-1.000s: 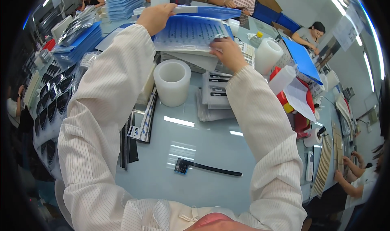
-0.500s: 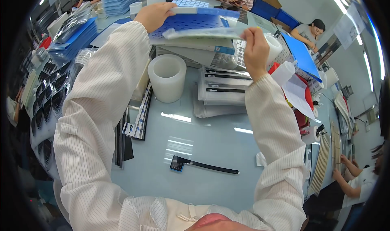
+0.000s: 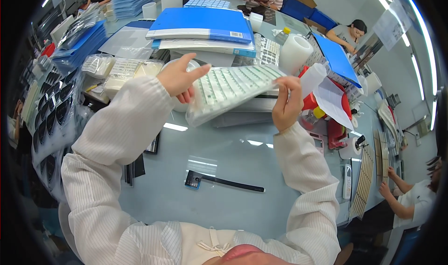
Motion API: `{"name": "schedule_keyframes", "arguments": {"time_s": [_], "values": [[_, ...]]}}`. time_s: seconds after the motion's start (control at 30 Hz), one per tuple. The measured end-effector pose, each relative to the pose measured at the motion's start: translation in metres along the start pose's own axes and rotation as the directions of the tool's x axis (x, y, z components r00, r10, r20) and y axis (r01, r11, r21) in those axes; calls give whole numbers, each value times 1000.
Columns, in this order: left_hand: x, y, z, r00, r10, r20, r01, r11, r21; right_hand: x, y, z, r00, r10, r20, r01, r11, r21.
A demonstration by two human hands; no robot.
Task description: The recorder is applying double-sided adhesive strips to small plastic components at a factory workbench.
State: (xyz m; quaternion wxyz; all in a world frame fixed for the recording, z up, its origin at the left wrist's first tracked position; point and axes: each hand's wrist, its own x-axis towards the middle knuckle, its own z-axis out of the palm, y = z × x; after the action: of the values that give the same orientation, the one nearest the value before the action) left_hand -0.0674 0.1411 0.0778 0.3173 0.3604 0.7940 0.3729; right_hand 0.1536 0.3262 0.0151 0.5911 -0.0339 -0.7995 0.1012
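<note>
My right hand (image 3: 287, 101) pinches the right corner of a clear plastic bag of white sheets (image 3: 235, 85) printed with rows of small green marks. The bag hangs tilted above the table, in front of a stack of folders. At the bag's left edge is my left hand (image 3: 182, 78), its thumb and forefinger apart and the other fingers partly curled. A blue folder (image 3: 198, 24) lies flat on top of the stack. Nearer to me on the table (image 3: 163, 195) lies a slim black strip (image 3: 228, 184) with a small dark square part at its left end.
White rolls (image 3: 296, 52) and a red holder (image 3: 338, 134) with bottles stand at the right. Bagged black curved parts (image 3: 53, 111) and a pile of blue folders (image 3: 81, 43) line the left. Behind my left hand, another roll is mostly hidden. Other people sit around the table.
The blue folder, lifted by my left hand before, now rests on the stack, and that hand is off it. My right hand has drawn the bag out and toward me.
</note>
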Motion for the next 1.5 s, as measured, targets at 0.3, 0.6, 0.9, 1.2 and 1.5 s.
{"name": "schedule_keyframes", "arguments": {"time_s": [0.3,0.6,0.9,1.2,1.5], "values": [[-41,-60,32,983,173,64,-178,981,77,-71,-9,-42,980,92,174,-97,995,18],[-38,-82,83,897,421,-133,-399,644,-653,-72,-25,-62,960,175,218,-181,983,9],[-41,-69,103,809,577,-113,-516,605,-607,-13,-87,-22,915,133,382,-136,991,-21],[-20,-61,69,842,509,-178,-517,856,0,-48,-67,5,859,168,484,-131,985,-109],[20,-64,60,419,897,-139,-731,424,535,-48,-72,11,845,196,498,-171,981,-95]]}}
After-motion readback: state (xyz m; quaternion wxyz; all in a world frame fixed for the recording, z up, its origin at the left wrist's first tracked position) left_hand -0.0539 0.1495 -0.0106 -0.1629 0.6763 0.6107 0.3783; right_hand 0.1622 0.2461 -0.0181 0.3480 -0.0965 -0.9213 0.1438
